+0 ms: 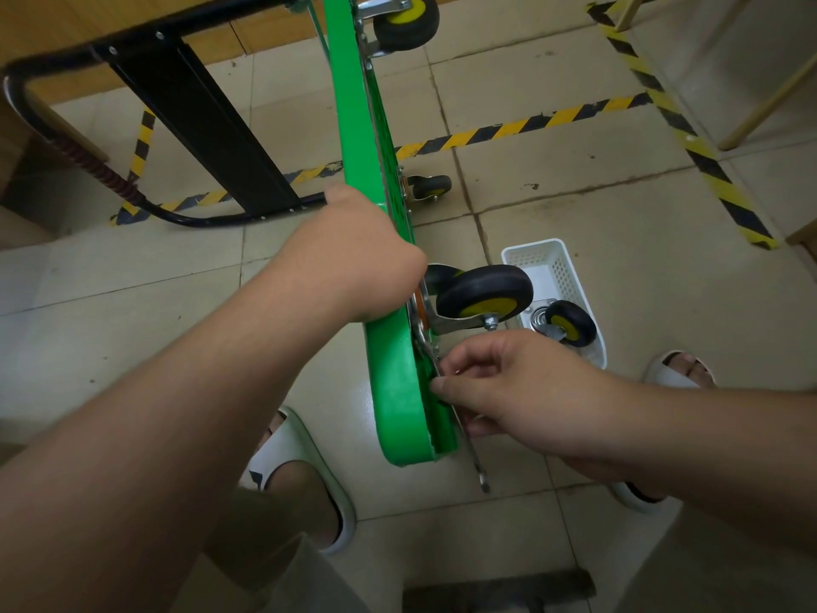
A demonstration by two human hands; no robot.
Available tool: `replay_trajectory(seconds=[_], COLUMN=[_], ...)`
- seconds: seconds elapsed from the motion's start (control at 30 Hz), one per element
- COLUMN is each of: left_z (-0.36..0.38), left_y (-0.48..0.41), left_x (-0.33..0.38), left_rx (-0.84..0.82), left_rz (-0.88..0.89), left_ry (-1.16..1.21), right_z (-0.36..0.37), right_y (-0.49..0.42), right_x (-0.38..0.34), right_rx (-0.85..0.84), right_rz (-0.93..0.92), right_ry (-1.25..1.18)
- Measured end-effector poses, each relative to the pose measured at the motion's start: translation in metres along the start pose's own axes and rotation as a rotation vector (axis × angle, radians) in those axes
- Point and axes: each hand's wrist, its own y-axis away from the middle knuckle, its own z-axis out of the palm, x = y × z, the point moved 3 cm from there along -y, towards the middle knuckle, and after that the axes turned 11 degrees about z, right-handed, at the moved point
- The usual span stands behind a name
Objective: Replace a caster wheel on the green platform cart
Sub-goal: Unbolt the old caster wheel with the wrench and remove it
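1. Right hand (pixel 508 391): the fingertips (pixel 442 384) are curled and pinch a flat metal wrench (pixel 481 473) against the underside rim of the green platform cart (pixel 391 391). The free end of the wrench projects down past the cart's lower corner.
2. Left hand (pixel 358 254): it grips the deck edge from the top side. The fingers wrap round to the far face and are hidden, so their spread cannot be told.
3. The cart stands on its long edge on the tiled floor (pixel 574 205), with its black handle (pixel 190 108) folded out to the left.
4. The mounted caster wheel (pixel 484 298) sits just above the right hand, with its bracket against the deck. It partly masks the white basket (pixel 552 258) behind it.
5. In the basket lies a loose caster (pixel 570 325).
6. Two further casters (pixel 406 22) (pixel 431 186) are fixed higher up the deck.
7. Yellow-black floor tape (pixel 530 123) runs behind the cart. A pale slipper (pixel 305 457) stands near the deck's lower corner.
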Motion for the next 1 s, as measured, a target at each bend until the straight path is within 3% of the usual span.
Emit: replay_trajectory(seconds=[0.33,1.0], left_z=[0.001,0.002], left_y=[-0.002,-0.003], left_x=[-0.001,0.0], left_rx=[0.006,0.01], left_rz=[-0.002,0.009], left_ry=[-0.004,-0.042], right_z=[-0.003,0.0], right_y=[-0.01,0.028], right_x=[0.001,-0.012], right_rx=[0.029,-0.132], right_rz=[-0.087,0.102], right_ry=[0.093,-0.104])
